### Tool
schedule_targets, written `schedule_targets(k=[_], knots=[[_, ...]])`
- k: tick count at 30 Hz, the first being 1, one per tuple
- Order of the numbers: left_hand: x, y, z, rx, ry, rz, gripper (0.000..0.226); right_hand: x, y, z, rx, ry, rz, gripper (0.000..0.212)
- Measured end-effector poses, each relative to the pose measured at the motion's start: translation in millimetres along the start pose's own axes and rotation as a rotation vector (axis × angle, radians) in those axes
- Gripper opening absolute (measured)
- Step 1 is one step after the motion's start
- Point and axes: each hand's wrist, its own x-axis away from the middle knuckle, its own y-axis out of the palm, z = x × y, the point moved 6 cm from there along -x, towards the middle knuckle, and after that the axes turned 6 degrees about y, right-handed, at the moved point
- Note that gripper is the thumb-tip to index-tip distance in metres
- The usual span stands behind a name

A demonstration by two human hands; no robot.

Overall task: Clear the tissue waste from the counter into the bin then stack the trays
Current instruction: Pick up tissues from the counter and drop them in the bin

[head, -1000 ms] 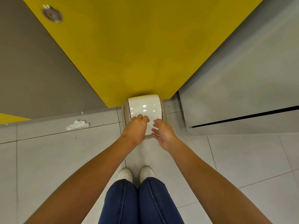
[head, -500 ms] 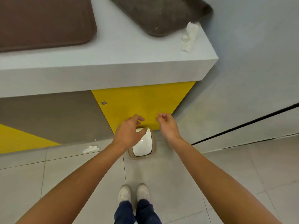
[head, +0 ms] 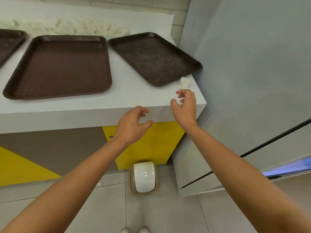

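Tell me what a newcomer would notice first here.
Brown trays lie side by side on the counter, with a long white heap, apparently tissue, behind them. A tissue wad sits at the counter's near right corner, just beyond the right hand. The bin stands on the floor below.

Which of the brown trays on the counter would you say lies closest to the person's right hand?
The rightmost tray, darker and turned at an angle, just beyond the right hand; the middle tray and left tray lie farther away.
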Motion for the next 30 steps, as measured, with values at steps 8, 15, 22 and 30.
schedule_targets(k=[8, 15, 22, 30], knots=[[-26.3, -19.1, 4.8, 0.027, -0.007, 0.055, 0.031, -61.7, 18.0, 15.9, 0.483, 0.039, -0.13, 0.053], [-34.1, -31.9, -4.9, 0.017, -0.038, 0.074, 0.03, -59.5, 37.0, 14.4, 0.613, -0.126, -0.144, 0.03], [-33.5, -53.8, -16.3, 0.038, -0.048, 0.108, 0.029, -46.0, 63.6, -7.6, 0.475, -0.194, -0.201, 0.037], [-28.1, -123.6, -46.1, 0.034, -0.023, 0.187, 0.027, -10.5, 122.7, -89.1, 0.305, -0.269, -0.145, 0.03]])
